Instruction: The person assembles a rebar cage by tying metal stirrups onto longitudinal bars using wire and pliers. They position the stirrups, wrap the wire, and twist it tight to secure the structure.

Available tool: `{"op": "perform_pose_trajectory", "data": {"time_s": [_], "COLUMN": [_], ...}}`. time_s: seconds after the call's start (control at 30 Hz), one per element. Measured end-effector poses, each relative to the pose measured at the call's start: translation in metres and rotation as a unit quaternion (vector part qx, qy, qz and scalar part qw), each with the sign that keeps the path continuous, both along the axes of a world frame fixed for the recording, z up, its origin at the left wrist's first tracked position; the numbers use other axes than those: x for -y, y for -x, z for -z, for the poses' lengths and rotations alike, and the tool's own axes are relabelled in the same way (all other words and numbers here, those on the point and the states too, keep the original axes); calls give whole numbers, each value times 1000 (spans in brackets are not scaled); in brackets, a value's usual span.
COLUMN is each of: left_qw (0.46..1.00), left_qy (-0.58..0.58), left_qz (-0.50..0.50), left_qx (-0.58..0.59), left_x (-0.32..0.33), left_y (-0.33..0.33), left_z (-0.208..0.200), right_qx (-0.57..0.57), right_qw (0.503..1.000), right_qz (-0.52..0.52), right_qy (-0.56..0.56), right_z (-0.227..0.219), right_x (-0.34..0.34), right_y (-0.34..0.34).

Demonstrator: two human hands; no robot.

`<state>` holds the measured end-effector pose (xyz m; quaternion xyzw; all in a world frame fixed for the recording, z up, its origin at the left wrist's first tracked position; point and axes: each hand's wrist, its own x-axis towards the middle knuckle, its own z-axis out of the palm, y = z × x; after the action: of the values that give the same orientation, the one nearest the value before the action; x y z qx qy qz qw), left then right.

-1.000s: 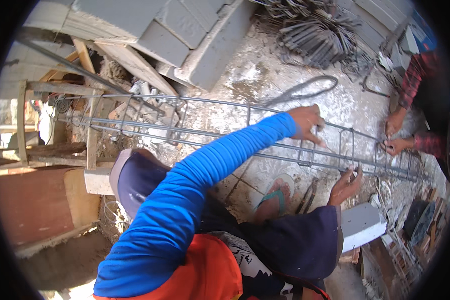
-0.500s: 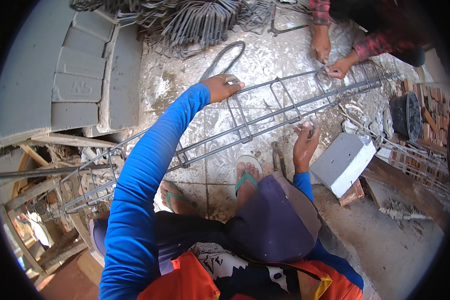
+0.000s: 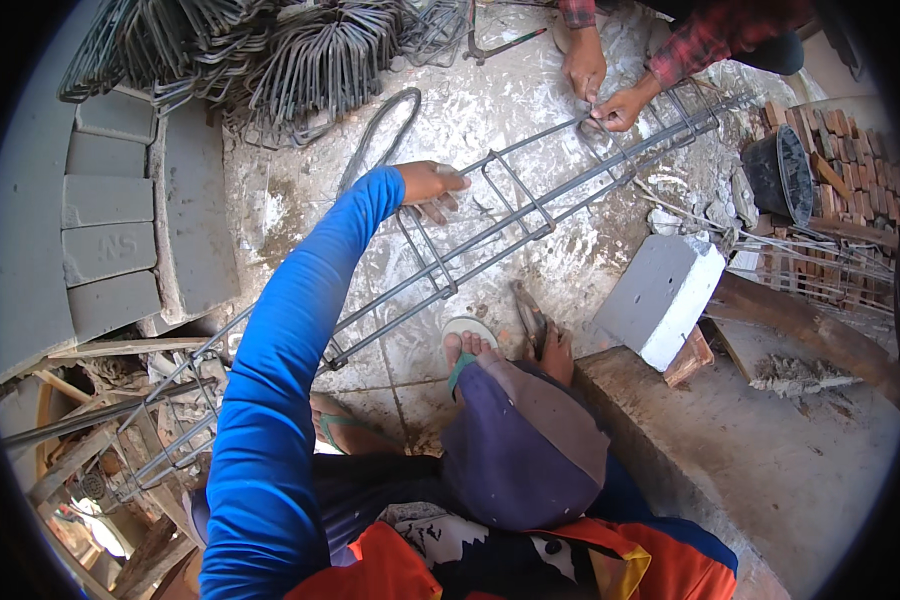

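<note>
A long rebar cage (image 3: 510, 219), made of thin steel bars with rectangular stirrups, runs slantwise across the floor before me. My left hand (image 3: 433, 188) is closed on its far top bar, thumb stretched along it and fingers hanging below. Low by my right knee, my right hand (image 3: 558, 357) is at the handles of dark pincers (image 3: 530, 312) on the floor, its fingers closed around them and partly hidden. Farther right, a co-worker's two hands (image 3: 618, 108) pinch together at the same top bar; what they hold is too small to make out.
Bent stirrups (image 3: 320, 65) are heaped at the far left, near grey blocks (image 3: 110, 205). A wire loop (image 3: 375, 130) and a hacksaw-like tool (image 3: 490, 50) lie beyond the cage. At right are a pale block (image 3: 660, 290), a black bucket (image 3: 778, 175) and bricks (image 3: 850, 160).
My right hand has dropped from beside the cage to the pincers near my foot. My left hand stays on the top bar. The whole view has shifted somewhat.
</note>
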<state>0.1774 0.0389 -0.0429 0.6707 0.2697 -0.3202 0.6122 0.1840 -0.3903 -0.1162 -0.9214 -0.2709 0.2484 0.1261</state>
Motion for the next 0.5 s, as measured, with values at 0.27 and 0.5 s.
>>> {"op": "perform_pose_trajectory", "data": {"time_s": [0.27, 0.5], "left_qw": [980, 982], "left_qy": [136, 58], "left_qz": [-33, -9], "left_qx": [140, 182], "left_x": [-11, -16], "left_y": [-17, -14], "left_z": [40, 74], "right_qx": [46, 101], "right_qw": [971, 963], "right_qz": [-115, -230], "right_qy": [-206, -102], "right_z": [-115, -172], "right_x": [-34, -195], "right_y": [-25, -81]}}
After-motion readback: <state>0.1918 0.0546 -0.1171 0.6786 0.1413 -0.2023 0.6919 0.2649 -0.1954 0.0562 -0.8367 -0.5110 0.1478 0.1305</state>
